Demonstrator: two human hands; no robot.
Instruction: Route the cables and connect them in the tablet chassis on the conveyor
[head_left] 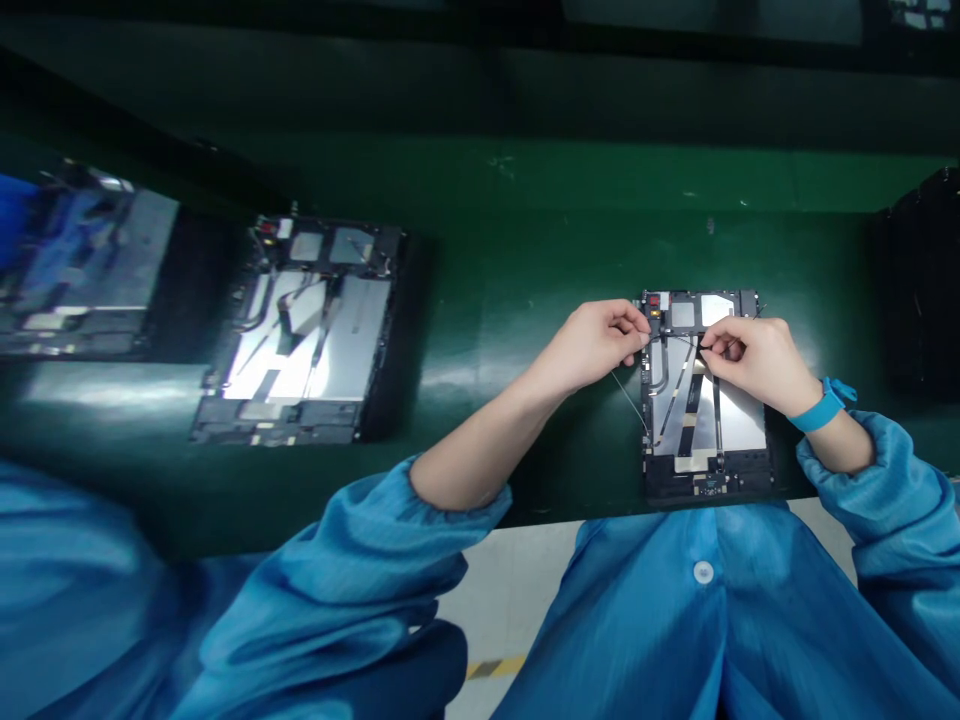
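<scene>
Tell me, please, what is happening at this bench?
A person's left hand and right hand are at the upper part of an open device on a green bench. Both seem to pinch a thin wire, which also slants down to the device's left edge. A second device lies to the left, a blurred third device farther left.

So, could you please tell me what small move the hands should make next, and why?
Perhaps the left hand should ease the thin wire inward over the open device, because a stretch of it runs outside the device's left edge, while the right hand appears to pinch it near the upper part.
</scene>
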